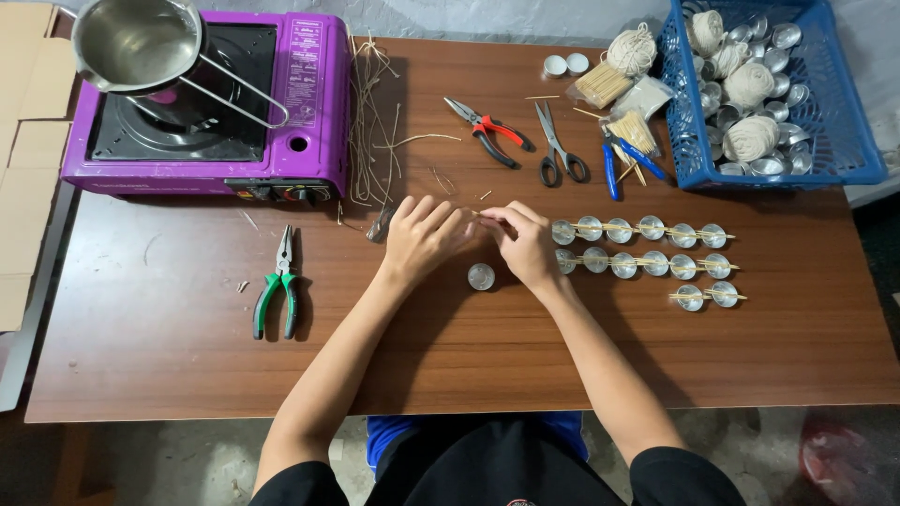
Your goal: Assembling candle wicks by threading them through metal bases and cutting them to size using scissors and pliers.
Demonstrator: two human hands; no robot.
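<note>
My left hand (422, 234) and my right hand (525, 239) meet at the middle of the brown table (169, 356), fingertips pinched together on a thin pale wooden stick (482, 215) held between them. A small round metal cup (481, 276) sits on the table just below the hands. To the right lie three rows of the same metal cups (637, 262), each row with thin sticks laid across the tops.
A purple portable stove (305, 103) with a steel pot (141, 42) stands back left beside loose wick strands (370, 131). Green pliers (278, 290) lie left. Red cutters (492, 131), scissors (556, 145), blue tool (619, 159) lie behind. A blue basket (844, 141) holds cups and string balls.
</note>
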